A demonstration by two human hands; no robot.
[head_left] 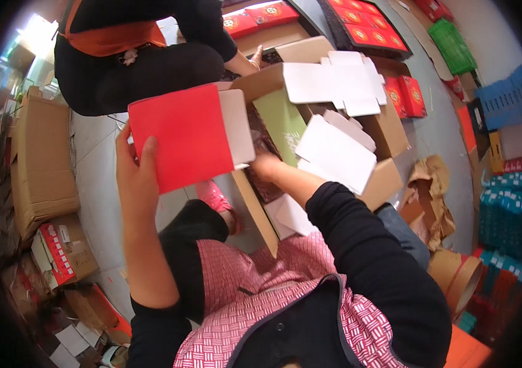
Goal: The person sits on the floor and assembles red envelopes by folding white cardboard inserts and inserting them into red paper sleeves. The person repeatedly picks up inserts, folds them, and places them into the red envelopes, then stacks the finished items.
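My left hand [133, 162] grips a red carton box [181, 138] by its left edge, thumb on the front face. The box is tilted, and a pale grey flap [236, 126] stands out from its right end. My right hand [264, 165] reaches into an open brown cardboard box [256, 214] in front of me, beside dark brown contents. Its fingers are mostly hidden there, so I cannot tell what they hold. A light green box [280, 126] lies inside, right of that hand. White unfolded cartons [337, 153] rest across the cardboard box's right side.
Across from me a crouching person in black [144, 76] has a hand [245, 63] by the cardboard box. Black trays with red boxes [368, 27] lie at the back. Brown cartons [46, 165] stand left; crumpled brown paper [429, 196] and blue-green packs [506, 214] are right.
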